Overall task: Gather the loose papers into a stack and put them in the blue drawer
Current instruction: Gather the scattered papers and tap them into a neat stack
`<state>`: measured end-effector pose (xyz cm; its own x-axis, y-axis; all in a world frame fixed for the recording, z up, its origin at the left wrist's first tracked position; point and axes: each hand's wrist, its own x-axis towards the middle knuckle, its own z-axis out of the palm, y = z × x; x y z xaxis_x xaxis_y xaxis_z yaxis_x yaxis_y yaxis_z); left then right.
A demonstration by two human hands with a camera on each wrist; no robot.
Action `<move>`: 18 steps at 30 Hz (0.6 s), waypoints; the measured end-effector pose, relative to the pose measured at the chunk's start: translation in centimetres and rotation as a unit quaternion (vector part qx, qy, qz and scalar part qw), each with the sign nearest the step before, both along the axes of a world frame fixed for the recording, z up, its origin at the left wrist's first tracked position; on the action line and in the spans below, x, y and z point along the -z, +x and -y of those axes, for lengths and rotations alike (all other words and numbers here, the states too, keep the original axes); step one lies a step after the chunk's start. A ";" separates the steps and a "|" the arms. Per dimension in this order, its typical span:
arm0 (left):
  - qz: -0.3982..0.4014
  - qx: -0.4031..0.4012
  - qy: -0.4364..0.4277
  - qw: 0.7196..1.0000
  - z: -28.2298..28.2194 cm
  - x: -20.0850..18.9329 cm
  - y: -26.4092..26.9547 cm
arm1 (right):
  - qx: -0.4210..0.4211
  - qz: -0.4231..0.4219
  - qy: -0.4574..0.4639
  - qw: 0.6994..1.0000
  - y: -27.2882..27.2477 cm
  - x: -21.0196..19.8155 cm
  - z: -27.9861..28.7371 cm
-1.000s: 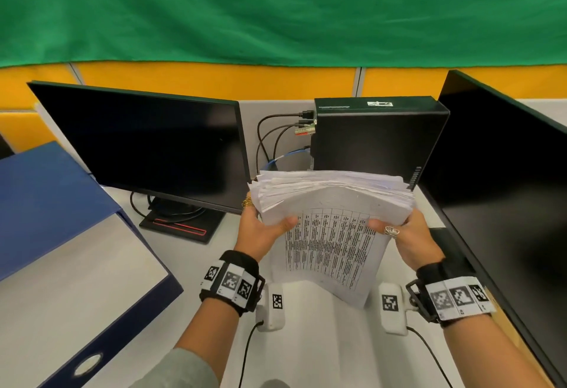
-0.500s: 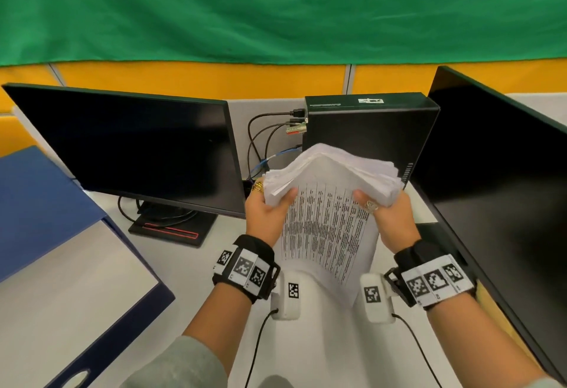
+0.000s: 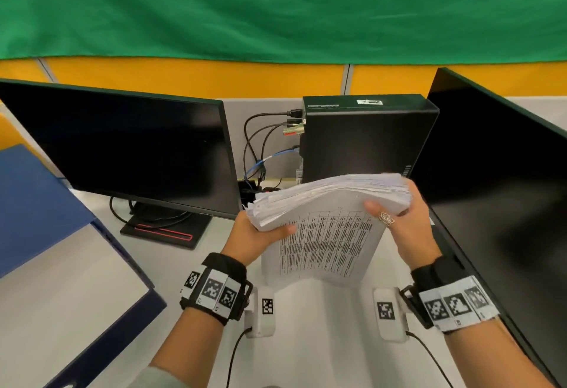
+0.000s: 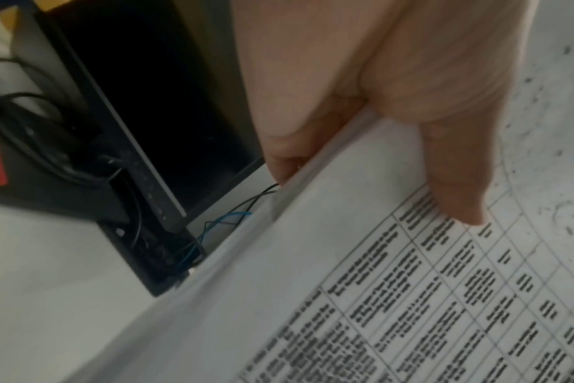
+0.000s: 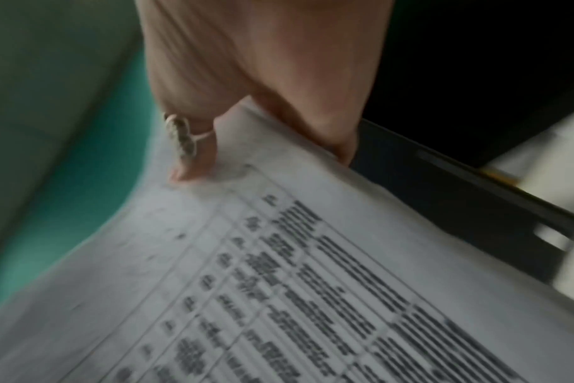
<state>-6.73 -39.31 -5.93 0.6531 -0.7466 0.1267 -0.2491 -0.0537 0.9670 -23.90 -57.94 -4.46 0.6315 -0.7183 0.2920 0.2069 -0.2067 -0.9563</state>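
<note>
Both hands clamp the paper stack upright above the table: left hand on the left edge, right hand on the right, thumbs on the printed sheet. Probably for squaring the edges. Blue drawer sits open, well left. Left monitor, PC case, cables crowd behind; path left looks free

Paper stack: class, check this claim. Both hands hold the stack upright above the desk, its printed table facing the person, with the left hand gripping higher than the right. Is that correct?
One detail is wrong: the right hand has the higher grip, not the left hand. The head view shows the paper stack's top edge sloping up toward the right. Otherwise correct: both hands hold it above the desk, printed table facing the person.
</note>
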 end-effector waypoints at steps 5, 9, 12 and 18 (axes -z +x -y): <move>0.004 0.009 -0.008 1.000 0.0 0.0 -0.1 | 0.126 0.015 -0.002 0.992 1.3 -1.0 -1.4; 0.007 0.014 -0.002 1.000 -0.2 -0.1 -0.1 | 0.191 0.001 0.049 0.980 2.4 -1.3 -1.2; 0.011 0.017 0.009 1.000 -0.1 -0.1 0.0 | 0.201 0.000 0.057 0.978 2.6 -1.6 -1.1; 0.003 0.000 -0.008 1.000 0.0 -0.2 -0.3 | 0.197 -0.004 0.083 0.977 2.9 -1.9 -0.6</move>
<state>-6.99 -39.28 -5.69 0.6529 -0.7440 0.1421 -0.2549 -0.0392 0.9662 -21.03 -57.36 -2.58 0.2991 -0.9428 0.1472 0.1346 -0.1110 -0.9847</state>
